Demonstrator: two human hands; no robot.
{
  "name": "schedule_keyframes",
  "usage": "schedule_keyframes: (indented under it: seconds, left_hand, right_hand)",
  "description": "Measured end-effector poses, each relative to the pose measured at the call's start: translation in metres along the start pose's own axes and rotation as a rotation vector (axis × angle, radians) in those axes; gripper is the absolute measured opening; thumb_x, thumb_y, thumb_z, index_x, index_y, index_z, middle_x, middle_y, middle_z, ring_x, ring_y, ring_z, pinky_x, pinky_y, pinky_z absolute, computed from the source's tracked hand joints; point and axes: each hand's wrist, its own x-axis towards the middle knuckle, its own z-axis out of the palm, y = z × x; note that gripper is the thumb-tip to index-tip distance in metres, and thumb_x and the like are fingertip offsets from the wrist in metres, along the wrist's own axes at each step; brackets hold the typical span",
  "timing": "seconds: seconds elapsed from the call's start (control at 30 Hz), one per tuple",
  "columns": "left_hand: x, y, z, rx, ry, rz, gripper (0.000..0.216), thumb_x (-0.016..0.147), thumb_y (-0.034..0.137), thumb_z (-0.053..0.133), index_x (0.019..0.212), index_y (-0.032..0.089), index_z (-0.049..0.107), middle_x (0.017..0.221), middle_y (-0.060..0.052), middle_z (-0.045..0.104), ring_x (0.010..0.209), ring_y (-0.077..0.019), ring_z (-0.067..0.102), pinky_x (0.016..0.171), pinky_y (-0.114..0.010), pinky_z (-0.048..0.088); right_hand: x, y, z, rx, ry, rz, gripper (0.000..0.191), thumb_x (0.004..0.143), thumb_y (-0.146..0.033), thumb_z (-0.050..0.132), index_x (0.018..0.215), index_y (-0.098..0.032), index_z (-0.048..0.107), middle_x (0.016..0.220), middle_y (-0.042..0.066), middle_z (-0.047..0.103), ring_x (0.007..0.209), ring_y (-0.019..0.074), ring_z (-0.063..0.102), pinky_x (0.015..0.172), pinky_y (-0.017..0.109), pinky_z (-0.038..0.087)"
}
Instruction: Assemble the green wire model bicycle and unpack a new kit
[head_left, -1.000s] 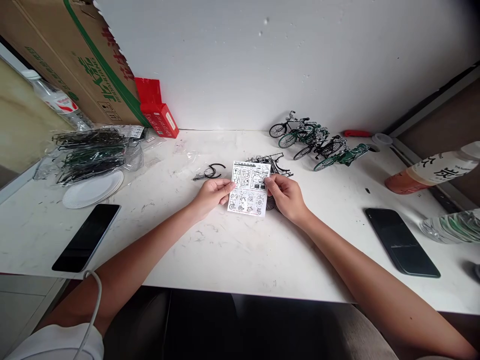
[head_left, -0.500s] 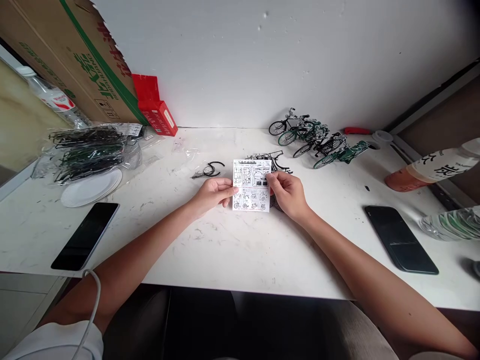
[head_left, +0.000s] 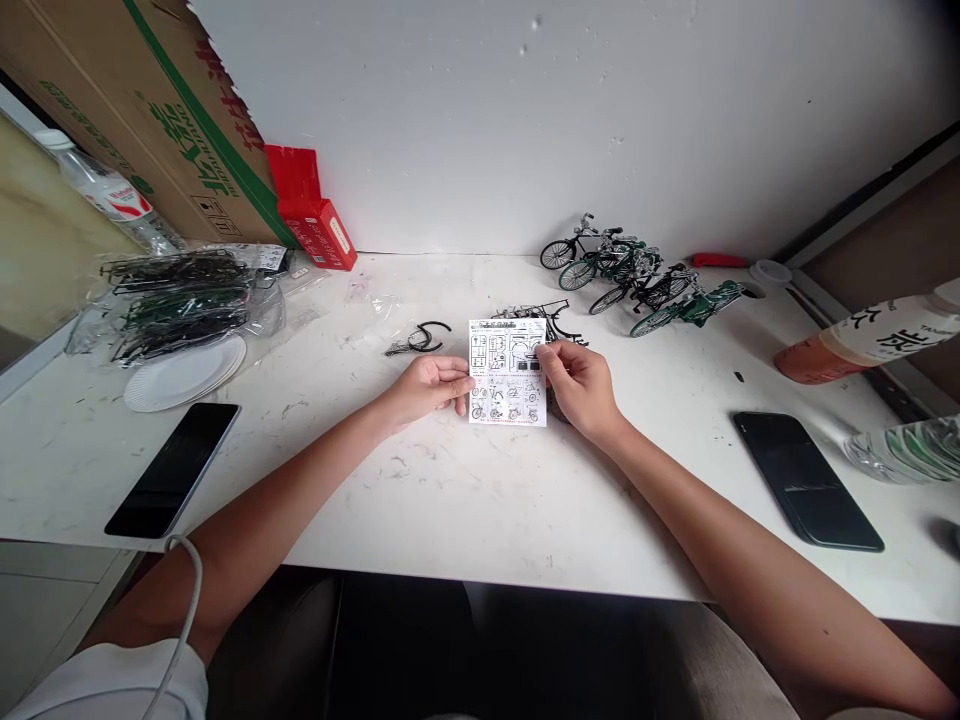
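A small white instruction sheet (head_left: 508,398) with black diagrams of bicycle parts is held up between my two hands. My left hand (head_left: 426,392) pinches its left edge. My right hand (head_left: 583,385) grips its right edge, thumb in front. Behind the sheet lie black model bicycle parts (head_left: 553,312), partly covered by the paper and my right hand. To the left of them, a black curved part (head_left: 433,338) rests on the white table (head_left: 435,500).
Several assembled model bicycles (head_left: 637,275) stand at the back right. Bagged parts (head_left: 180,300), white paper plates (head_left: 184,375) and a phone (head_left: 172,470) lie on the left. A red box (head_left: 319,232) is at the back. Another phone (head_left: 806,480) and bottles (head_left: 870,335) are on the right.
The sheet appears very slightly lower and to the right, still held by both hands. The whole view has shifted a little; the other things stay put.
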Motion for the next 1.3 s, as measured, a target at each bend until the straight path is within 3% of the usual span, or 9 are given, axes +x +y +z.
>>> schedule_keyframes:
  seconds: [0.6, 0.7, 0.87, 1.3]
  left_hand:
    - [-0.0010, -0.0028, -0.0051, 0.011, -0.036, -0.003, 0.051, 0.092, 0.045, 0.086, 0.132, 0.016, 0.074, 0.103, -0.014, 0.082, 0.078, -0.0216, 0.079, 0.052, -0.026, 0.029]
    - [-0.0027, 0.0000, -0.0051, 0.015, -0.045, -0.021, 0.049, 0.092, 0.045, 0.085, 0.131, 0.017, 0.075, 0.105, -0.013, 0.083, 0.063, -0.0144, 0.070, 0.052, -0.026, 0.031]
    - [-0.0045, 0.0020, -0.0070, 0.035, -0.044, -0.012, 0.042, 0.094, 0.043, 0.083, 0.129, 0.020, 0.077, 0.114, -0.013, 0.084, 0.044, -0.0031, 0.040, 0.050, -0.027, 0.032]
    - [-0.0041, 0.0034, -0.0053, -0.007, -0.007, -0.023, 0.051, 0.090, 0.041, 0.087, 0.134, 0.018, 0.073, 0.119, -0.017, 0.083, 0.044, -0.0021, 0.038, 0.047, -0.027, 0.025]
  right_hand:
    - [0.0002, 0.0061, -0.0017, -0.019, 0.005, -0.015, 0.058, 0.101, -0.073, 0.064, 0.074, -0.023, 0.056, 0.070, 0.001, 0.055, 0.066, 0.0167, 0.044, 0.060, 0.033, 0.035]
    - [0.0000, 0.0065, -0.0016, -0.021, 0.005, -0.021, 0.057, 0.102, -0.073, 0.064, 0.074, -0.023, 0.057, 0.071, 0.001, 0.054, 0.066, 0.0167, 0.044, 0.061, 0.033, 0.035]
    - [0.0000, 0.0082, -0.0007, -0.016, 0.002, -0.017, 0.057, 0.102, -0.072, 0.064, 0.074, -0.023, 0.056, 0.070, 0.001, 0.052, 0.066, 0.0167, 0.044, 0.062, 0.033, 0.035]
    - [-0.0006, 0.0087, -0.0010, -0.044, 0.003, -0.017, 0.057, 0.103, -0.071, 0.062, 0.074, -0.023, 0.058, 0.069, 0.001, 0.054, 0.065, 0.0165, 0.045, 0.061, 0.033, 0.036]
